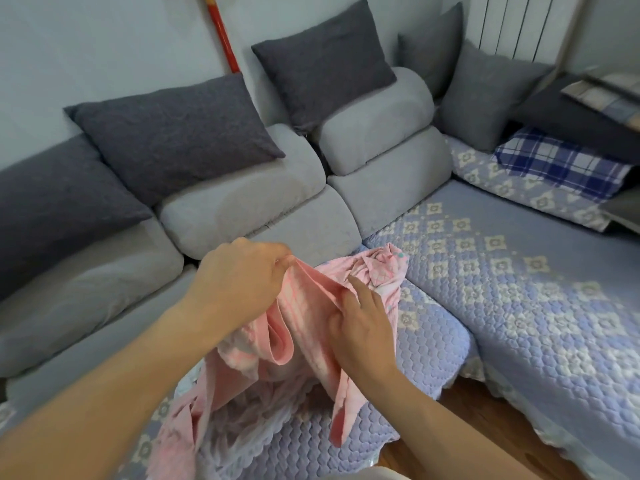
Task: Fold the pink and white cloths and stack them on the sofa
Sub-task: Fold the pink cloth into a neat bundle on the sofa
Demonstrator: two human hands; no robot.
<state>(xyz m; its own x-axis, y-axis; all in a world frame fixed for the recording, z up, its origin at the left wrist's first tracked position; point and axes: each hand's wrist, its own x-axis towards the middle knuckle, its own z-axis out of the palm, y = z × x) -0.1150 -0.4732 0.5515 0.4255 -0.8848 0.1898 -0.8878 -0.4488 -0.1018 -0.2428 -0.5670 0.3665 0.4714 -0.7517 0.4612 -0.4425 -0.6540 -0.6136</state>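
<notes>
Barely started tbh: both hands, left hand [239, 278] and right hand [360, 327], pinching the bunched pink cloth [298, 323] above the sofa [519, 306], nothing folded or stacked yet

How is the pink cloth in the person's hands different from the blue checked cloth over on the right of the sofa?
The pink cloth is held up in the air, with the left hand pinching its top edge and the right hand gripping it lower; the blue checked cloth lies on the sofa, untouched. The pink cloth hangs in loose folds, while the blue checked cloth lies fairly flat. The pink is pale and faintly patterned; the blue has bold dark checks. Both are checked fabric.
</notes>
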